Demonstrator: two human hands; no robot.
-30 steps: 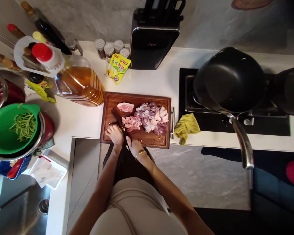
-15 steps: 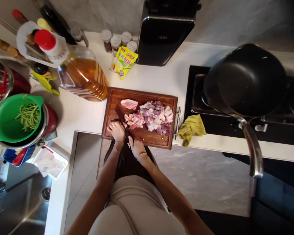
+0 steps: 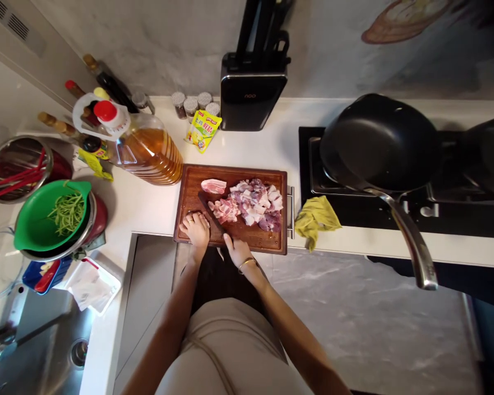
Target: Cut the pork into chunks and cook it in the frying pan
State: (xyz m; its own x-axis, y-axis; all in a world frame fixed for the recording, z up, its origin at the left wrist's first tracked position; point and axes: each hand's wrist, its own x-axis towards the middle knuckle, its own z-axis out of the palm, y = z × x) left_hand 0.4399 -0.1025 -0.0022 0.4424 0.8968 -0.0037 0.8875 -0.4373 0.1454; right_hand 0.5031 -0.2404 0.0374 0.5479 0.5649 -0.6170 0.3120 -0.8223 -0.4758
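Observation:
A brown wooden cutting board [image 3: 267, 240] lies at the counter's front edge. On it sit a pile of cut meat pieces [image 3: 251, 204] and one uncut slab of pork [image 3: 213, 186]. My right hand [image 3: 237, 250], with a gold bangle at the wrist, is closed on the handle of a dark knife [image 3: 211, 212]; its blade angles up-left across the board beside the pile. My left hand [image 3: 196, 227] rests curled on the board's near left corner, just left of the blade; what lies under its fingers is hidden.
A big bottle of oil [image 3: 148, 148] stands left of the board, a yellow packet [image 3: 202, 129] and a black knife block [image 3: 252, 99] behind it. A yellow cloth [image 3: 314, 219] lies right of the board, by a black wok [image 3: 379, 145]. A green colander of beans [image 3: 51, 216] sits at left.
The camera view has tilted up and shifted. My right hand has slid slightly right along the board's near edge with the knife; my left hand stays on the board's corner.

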